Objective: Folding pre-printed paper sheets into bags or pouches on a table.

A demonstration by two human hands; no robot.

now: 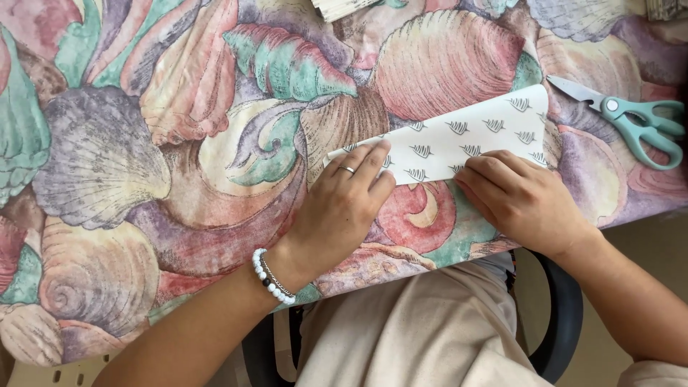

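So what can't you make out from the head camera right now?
- Patterned paper: near edge hidden under the left hand and right hand.
- Fingertips of both hands: whether pressing or pinching, cannot tell.
- Pale object at top: cut off by the frame.
- Scissors: handle nearly reaches the right edge.

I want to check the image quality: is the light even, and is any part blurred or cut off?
In the head view, the light is soft and even, without glare; the left hand and right hand throw only faint shadows on the patterned paper. The scissors and tablecloth look sharp. At the top edge, two pale objects are cut off by the frame.
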